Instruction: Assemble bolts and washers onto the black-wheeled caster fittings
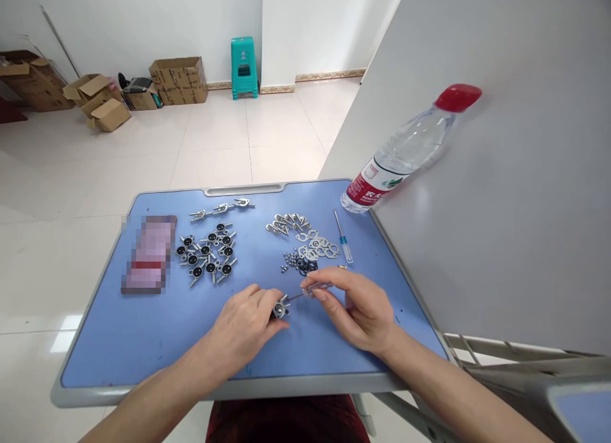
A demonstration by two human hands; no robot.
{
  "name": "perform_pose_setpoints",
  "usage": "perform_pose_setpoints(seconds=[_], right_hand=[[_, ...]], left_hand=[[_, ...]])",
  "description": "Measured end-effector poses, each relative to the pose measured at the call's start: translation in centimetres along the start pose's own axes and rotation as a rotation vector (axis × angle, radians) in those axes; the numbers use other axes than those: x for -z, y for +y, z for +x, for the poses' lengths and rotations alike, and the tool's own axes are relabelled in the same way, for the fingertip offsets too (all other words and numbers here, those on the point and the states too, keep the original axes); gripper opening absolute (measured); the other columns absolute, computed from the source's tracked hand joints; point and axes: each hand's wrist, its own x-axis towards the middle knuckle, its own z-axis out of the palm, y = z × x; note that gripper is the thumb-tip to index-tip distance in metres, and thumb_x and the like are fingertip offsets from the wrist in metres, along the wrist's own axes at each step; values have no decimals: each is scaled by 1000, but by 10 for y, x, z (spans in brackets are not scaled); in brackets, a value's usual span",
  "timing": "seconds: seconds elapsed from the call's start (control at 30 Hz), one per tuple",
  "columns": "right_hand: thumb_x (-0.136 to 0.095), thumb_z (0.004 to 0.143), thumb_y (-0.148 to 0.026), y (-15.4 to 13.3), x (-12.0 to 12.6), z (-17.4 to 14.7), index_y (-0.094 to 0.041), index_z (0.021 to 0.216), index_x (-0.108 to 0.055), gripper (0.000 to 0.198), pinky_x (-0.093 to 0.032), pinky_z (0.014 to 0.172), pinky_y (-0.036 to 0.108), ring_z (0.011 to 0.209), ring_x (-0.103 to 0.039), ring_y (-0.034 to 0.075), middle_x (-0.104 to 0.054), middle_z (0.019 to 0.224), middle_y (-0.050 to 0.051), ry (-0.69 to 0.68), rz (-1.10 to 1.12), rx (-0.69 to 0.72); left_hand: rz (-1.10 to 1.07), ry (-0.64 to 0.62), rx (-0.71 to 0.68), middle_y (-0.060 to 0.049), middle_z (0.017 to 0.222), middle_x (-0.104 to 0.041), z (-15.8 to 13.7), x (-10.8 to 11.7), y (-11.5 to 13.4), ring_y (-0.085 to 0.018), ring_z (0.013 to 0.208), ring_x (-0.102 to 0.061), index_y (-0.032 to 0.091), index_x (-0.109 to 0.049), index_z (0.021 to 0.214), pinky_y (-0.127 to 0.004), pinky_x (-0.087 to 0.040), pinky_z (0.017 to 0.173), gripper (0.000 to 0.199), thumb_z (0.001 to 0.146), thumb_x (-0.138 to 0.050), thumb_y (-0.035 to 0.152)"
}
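My left hand pinches a small metal fitting above the front middle of the table. In my right hand is a thin screwdriver with a clear handle, held between thumb and fingers. Its shaft points left at the fitting, and the tip looks to meet it; exact contact is too small to tell. Just beyond my right hand lie black rubber rings, small screws and flat metal plates with holes. Rounded metal pieces sit behind them.
Several metal fittings with black centres lie left of middle, with three more metal parts behind. A blurred-out pink item is at left. Another screwdriver and a water bottle are at right, beside a grey panel.
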Motion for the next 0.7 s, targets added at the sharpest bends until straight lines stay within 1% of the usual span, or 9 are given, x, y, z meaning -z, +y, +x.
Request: perform_pose_setpoints(seconds=[0.13,0.2,0.23,0.3,0.33,0.37,0.47,0.57,0.7], right_hand=[[-53,89,-8,4,3,0,-21,109,-59,24,-56,60,26,64,-67,14,-71,80,3,79,7,-56],[-53,89,-8,5,4,-1,-21,109,-59,25,-57,61,27,64,-67,14,-71,81,3,104,29,-85],[-54,88,-8,6,5,-1,-21,109,-60,25,-57,61,27,64,-68,14,-71,82,3,112,39,-92],[-54,88,-7,5,6,-1,-21,110,-60,27,-58,61,27,65,-68,14,-71,82,3,115,54,-93],[-54,88,-7,5,7,-1,-21,110,-60,27,-58,60,27,65,-68,14,-71,81,3,116,60,-89],[-54,88,-7,5,8,-1,-21,111,-60,28,-58,60,27,65,-68,14,-70,81,3,114,65,-85],[-54,87,-5,3,10,-1,-21,111,-60,29,-58,59,26,65,-68,14,-70,81,3,118,78,-88],[-54,87,-5,3,12,-1,-21,111,-60,29,-58,58,26,65,-68,14,-70,80,3,139,89,-100],[-54,88,-8,3,14,-1,-21,110,-61,26,-58,57,26,64,-67,14,-71,78,3,128,58,-108]], left_hand=[[-97,-37,92,2,69,-60,-1,11,3,-19,66,-58,17,-54,109,-29,-46,58,32,84,-66,30],[-90,-13,76,-5,89,-63,0,20,4,-22,82,-59,17,-55,112,-34,-50,68,31,81,-59,16],[-111,-40,40,-8,103,-62,0,24,3,-23,93,-58,18,-53,118,-38,-50,77,41,78,-54,9],[-120,-99,-64,-10,133,-49,2,28,1,-26,119,-47,23,-47,132,-43,-45,94,60,77,-46,0],[-122,-130,-100,-9,138,-46,3,29,0,-25,124,-43,26,-45,134,-44,-43,98,62,79,-43,-3],[-127,-158,-125,-8,137,-48,3,29,-1,-24,124,-43,27,-46,134,-43,-42,99,60,82,-41,-4],[-116,-182,-126,-6,119,-58,4,23,-3,-22,107,-52,24,-53,124,-39,-46,89,42,91,-42,2],[-85,-145,-108,-6,106,-61,3,16,-4,-20,91,-54,20,-59,111,-35,-48,78,23,94,-47,9],[-69,-90,-106,-5,94,-61,2,11,-3,-19,83,-53,18,-60,102,-32,-47,71,13,94,-51,14]])
